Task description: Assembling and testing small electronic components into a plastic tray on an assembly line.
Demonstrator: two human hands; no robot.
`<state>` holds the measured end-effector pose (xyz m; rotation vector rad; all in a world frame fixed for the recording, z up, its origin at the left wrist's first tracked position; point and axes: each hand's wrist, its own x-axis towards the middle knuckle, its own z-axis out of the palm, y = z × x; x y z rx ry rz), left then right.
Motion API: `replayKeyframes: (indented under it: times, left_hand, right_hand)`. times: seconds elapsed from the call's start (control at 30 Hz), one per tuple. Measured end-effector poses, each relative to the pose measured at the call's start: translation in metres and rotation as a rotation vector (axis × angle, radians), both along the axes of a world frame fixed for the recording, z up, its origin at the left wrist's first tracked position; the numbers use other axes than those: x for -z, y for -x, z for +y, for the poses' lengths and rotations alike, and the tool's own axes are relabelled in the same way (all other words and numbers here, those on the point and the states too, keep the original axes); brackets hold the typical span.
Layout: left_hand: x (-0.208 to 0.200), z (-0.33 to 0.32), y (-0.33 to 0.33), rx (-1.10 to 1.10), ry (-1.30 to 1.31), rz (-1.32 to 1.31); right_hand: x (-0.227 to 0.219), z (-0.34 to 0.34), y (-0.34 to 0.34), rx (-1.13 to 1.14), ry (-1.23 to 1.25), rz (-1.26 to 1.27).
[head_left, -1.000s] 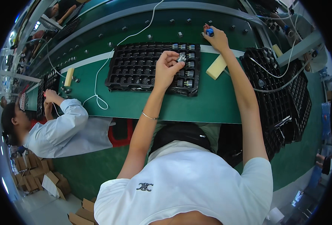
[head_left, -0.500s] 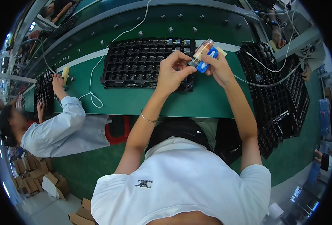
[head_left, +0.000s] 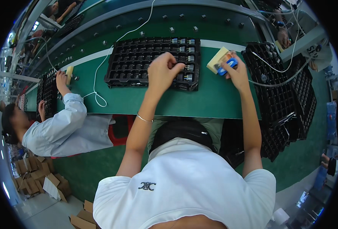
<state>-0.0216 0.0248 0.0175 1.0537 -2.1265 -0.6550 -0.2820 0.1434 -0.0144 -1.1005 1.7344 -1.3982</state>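
Observation:
My left hand (head_left: 162, 74) is over the black compartment tray (head_left: 113, 83), fingers curled and thumb pointing right. Its fingertips are at the cells beside a small silver part (head_left: 190, 68); what they hold, if anything, is hidden. Several such silver parts sit in the right-hand columns of the tray. To the right of the tray, my right hand (head_left: 237, 74) is closed around a small clear bottle with a blue band (head_left: 228, 67) and orange-brown contents. The bottle is tilted against or just above a pale yellow block (head_left: 216, 60) on the green table (head_left: 211, 99).
Stacked black trays (head_left: 270, 84) stand at the right, with a grey cable across them. A white cord (head_left: 96, 87) lies left of my tray. Small parts (head_left: 172, 29) dot the green strip beyond. A co-worker (head_left: 58, 129) sits at the left; another person's hand (head_left: 283, 38) is at upper right.
My hands have moved apart: the left went left and down to the tray, the right carried the bottle right to the yellow block. The silver part they held together is no longer at the bottle.

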Motion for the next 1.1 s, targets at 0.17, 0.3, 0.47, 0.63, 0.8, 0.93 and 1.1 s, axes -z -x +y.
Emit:
replayKeyframes:
  times: [0.17, 0.3, 0.47, 0.63, 0.8, 0.93, 1.1]
  left_hand:
    - [0.013, -0.023, 0.003, -0.012, 0.285, -0.229]
    - [0.018, -0.027, 0.028, 0.004, 0.392, -0.323]
    - [0.009, -0.024, 0.052, -0.006, 0.239, -0.496]
    - [0.012, -0.030, 0.052, -0.011, 0.080, -0.435]
    - [0.012, -0.025, 0.053, -0.025, 0.085, -0.358]
    - [0.008, -0.025, 0.055, -0.041, 0.077, -0.444]
    - [0.011, -0.024, 0.054, -0.015, 0.140, -0.459]
  right_hand:
    - [0.000, -0.005, 0.004, 0.189, 0.144, 0.507]
    - [0.019, -0.015, 0.009, 0.245, 0.176, 0.653]
    - [0.023, -0.019, 0.006, 0.288, 0.197, 0.638]
    - [0.019, -0.021, 0.001, 0.294, 0.164, 0.577]
    - [0.022, -0.018, 0.003, 0.314, 0.178, 0.586]
    - [0.022, -0.020, 0.000, 0.333, 0.224, 0.612]
    - [0.019, -0.019, -0.001, 0.321, 0.155, 0.552]
